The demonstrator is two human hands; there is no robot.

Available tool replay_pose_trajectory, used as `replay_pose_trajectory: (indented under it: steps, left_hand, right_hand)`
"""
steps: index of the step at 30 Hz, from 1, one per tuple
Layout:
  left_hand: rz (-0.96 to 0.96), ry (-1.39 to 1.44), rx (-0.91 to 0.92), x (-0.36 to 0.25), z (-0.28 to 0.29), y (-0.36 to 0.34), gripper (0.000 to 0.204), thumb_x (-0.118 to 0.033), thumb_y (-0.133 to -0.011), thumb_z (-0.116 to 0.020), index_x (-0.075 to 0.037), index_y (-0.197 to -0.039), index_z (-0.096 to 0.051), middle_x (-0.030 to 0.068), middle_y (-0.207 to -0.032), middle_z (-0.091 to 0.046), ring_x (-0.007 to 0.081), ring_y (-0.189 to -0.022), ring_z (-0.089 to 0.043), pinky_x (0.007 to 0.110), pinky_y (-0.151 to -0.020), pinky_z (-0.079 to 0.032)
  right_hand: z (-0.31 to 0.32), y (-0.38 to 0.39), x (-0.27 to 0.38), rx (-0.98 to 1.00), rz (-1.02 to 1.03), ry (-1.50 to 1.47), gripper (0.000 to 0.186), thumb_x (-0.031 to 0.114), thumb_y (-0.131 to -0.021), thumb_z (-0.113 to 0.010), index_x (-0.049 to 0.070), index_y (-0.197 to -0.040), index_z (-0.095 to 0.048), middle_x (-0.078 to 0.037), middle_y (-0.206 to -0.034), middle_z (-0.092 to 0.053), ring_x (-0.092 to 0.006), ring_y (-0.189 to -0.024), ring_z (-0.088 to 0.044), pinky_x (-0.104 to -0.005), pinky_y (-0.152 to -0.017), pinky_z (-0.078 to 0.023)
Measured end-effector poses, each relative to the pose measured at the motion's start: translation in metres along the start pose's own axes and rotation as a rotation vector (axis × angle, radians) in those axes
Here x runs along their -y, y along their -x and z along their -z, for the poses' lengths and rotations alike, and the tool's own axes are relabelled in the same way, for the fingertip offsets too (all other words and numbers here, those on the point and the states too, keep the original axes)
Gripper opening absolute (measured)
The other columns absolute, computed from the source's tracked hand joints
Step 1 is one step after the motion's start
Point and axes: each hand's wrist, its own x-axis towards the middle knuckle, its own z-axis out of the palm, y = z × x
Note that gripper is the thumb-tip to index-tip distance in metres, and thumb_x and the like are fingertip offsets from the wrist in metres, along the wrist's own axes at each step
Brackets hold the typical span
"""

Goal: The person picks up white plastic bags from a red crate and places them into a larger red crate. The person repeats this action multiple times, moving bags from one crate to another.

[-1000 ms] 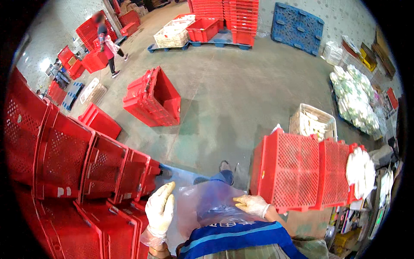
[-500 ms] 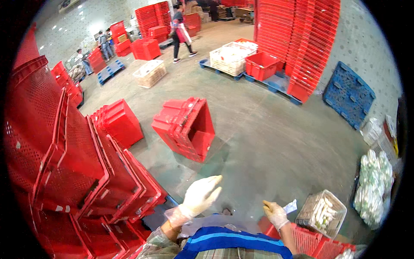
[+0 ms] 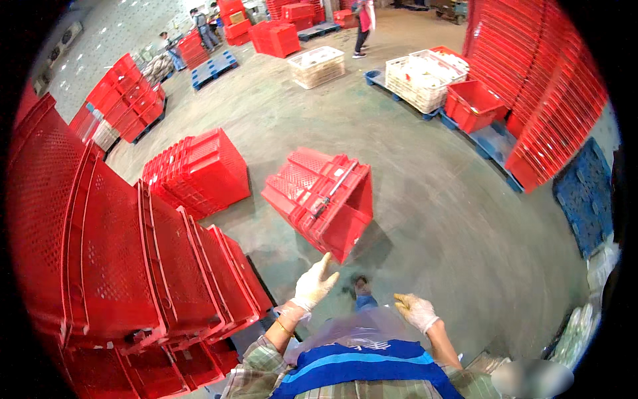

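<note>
- Head view, hands: my left hand (image 3: 314, 284) is raised with gloved fingers spread wide and holds nothing; my right hand (image 3: 416, 310) is lower, loosely open, also holding nothing. Both wear pale gloves.
- Head view, crate: a red crate (image 3: 325, 199) sits just ahead of the left hand, tipped on one corner over the floor (image 3: 425, 199), its open mouth turned to the right. I cannot tell whether it rests there or is in the air; neither hand touches it.
- Head view, handling: I judge the step to be moving this crate. To do it well I would take it by two opposite rims with both hands, keep the mesh walls away from the fingers, and keep my shoe (image 3: 362, 287) out from under its low corner.
- Head view, look of the crate: rigid red plastic, perforated walls, a grey bar across the upper rim, empty inside as far as the mouth shows.
- Head view, surroundings: a row of like crates (image 3: 133, 259) leans at my left; a second tipped stack (image 3: 196, 174) lies beyond; a blue pallet (image 3: 585, 196) lies at the right.
</note>
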Motion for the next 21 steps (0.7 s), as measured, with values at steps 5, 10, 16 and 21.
replay_pose_trajectory:
  steps: [5,10,16,21]
  left_hand:
    - [0.355,-0.042,-0.039,0.072,-0.010,-0.071,0.069,-0.040,-0.082,-0.067,-0.010,-0.139,-0.042,0.0139,-0.119,-0.061,0.0288,-0.101,-0.063,0.037,-0.086,-0.050]
    - [0.428,-0.047,-0.063,0.099,-0.017,-0.147,0.075,-0.040,-0.081,-0.069,-0.007,-0.141,-0.039,0.0178,-0.129,-0.054,0.0329,-0.116,-0.055,0.038,-0.095,-0.045]
    - [0.335,-0.435,0.057,0.128,-0.048,-0.230,0.110,-0.039,-0.065,-0.080,-0.001,-0.147,-0.018,0.0233,-0.145,-0.035,0.0384,-0.119,-0.048,0.046,-0.095,-0.044]
    - [0.266,-0.522,0.388,0.179,-0.087,-0.266,0.091,-0.035,-0.072,-0.075,-0.001,-0.142,-0.028,0.0166,-0.115,-0.056,0.0318,-0.091,-0.063,0.041,-0.072,-0.053]
  right_hand:
    - [0.049,-0.140,0.051,0.176,0.205,0.017,0.038,0.034,-0.092,-0.053,0.011,-0.123,-0.060,-0.015,-0.117,-0.063,-0.0325,-0.106,-0.060,-0.0409,-0.091,-0.048]
    - [0.051,-0.237,0.074,0.071,0.495,-0.053,0.037,0.031,-0.091,-0.055,0.009,-0.120,-0.060,-0.017,-0.111,-0.064,-0.0337,-0.099,-0.062,-0.0432,-0.084,-0.050]
    - [0.034,-0.278,0.080,0.167,0.229,-0.166,0.038,0.031,-0.093,-0.051,0.009,-0.123,-0.058,-0.016,-0.113,-0.063,-0.0339,-0.099,-0.062,-0.0430,-0.085,-0.050]
    - [0.020,-0.296,0.088,0.221,-0.094,-0.394,0.036,0.031,-0.095,-0.050,0.012,-0.124,-0.058,-0.016,-0.113,-0.064,-0.0318,-0.105,-0.061,-0.0390,-0.090,-0.048]
